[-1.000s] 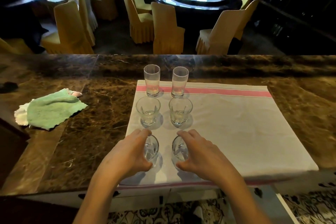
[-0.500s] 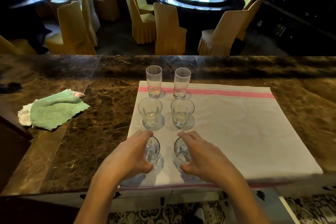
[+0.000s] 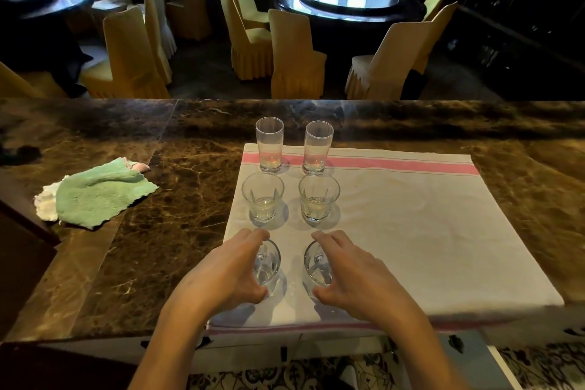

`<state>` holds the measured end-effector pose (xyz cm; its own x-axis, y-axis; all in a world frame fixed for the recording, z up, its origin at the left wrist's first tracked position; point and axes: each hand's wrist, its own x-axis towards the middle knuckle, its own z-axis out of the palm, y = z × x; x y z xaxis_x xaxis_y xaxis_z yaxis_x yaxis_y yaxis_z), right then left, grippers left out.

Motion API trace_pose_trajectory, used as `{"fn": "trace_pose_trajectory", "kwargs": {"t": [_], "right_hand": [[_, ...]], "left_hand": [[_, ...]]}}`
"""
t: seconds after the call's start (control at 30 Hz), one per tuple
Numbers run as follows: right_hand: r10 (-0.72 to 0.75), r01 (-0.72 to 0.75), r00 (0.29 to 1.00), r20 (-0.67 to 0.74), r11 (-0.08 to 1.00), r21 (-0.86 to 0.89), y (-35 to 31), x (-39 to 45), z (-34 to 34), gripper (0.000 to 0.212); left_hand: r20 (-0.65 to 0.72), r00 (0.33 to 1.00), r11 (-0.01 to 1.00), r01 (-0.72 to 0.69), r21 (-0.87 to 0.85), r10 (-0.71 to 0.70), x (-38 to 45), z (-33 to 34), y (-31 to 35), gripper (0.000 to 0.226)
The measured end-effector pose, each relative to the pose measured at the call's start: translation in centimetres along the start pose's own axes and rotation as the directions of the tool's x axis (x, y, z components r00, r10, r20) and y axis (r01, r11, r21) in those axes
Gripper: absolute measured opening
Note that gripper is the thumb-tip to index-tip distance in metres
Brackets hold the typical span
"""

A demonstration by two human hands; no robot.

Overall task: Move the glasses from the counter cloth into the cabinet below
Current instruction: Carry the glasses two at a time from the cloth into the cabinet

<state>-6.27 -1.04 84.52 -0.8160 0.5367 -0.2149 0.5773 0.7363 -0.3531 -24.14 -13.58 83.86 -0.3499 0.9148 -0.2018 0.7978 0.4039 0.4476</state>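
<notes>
A white cloth (image 3: 411, 225) with pink stripes lies on the dark marble counter (image 3: 152, 231). Several clear glasses stand on its left part in two columns: two tall ones (image 3: 269, 144) (image 3: 317, 146) at the back, two tumblers (image 3: 263, 201) (image 3: 318, 201) in the middle, two small glasses at the front. My left hand (image 3: 228, 275) is wrapped around the front left glass (image 3: 269, 266). My right hand (image 3: 351, 272) is wrapped around the front right glass (image 3: 316, 266). Both front glasses stand on the cloth. The white cabinet front (image 3: 247, 348) shows just below the counter edge.
A crumpled green and white rag (image 3: 95, 196) lies on the counter to the left. A dark object (image 3: 23, 153) sits at the far left edge. Beyond the counter are round dining tables (image 3: 348, 1) and covered chairs (image 3: 294, 54). Patterned floor shows below.
Both hands have closed a little more around the two front glasses. The view has shifted slightly; the glasses have stayed where they were.
</notes>
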Motion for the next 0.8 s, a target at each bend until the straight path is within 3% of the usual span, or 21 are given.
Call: {"fn": "trace_pose_trajectory", "kwargs": {"t": [0.4, 0.8], "right_hand": [[0.012, -0.016, 0.999, 0.048, 0.995, 0.097, -0.1, -0.4, -0.3, 0.104], [0.052, -0.042, 0.988, -0.145, 0.996, 0.076, -1.0, 0.2, -6.0, 0.088]], "left_hand": [[0.067, 0.998, 1.0, -0.005, 0.025, 0.003, -0.2, -0.3, 0.3, 0.101], [-0.073, 0.997, 0.999, -0.022, 0.027, 0.024, 0.5, -5.5, 1.9, 0.088]]}}
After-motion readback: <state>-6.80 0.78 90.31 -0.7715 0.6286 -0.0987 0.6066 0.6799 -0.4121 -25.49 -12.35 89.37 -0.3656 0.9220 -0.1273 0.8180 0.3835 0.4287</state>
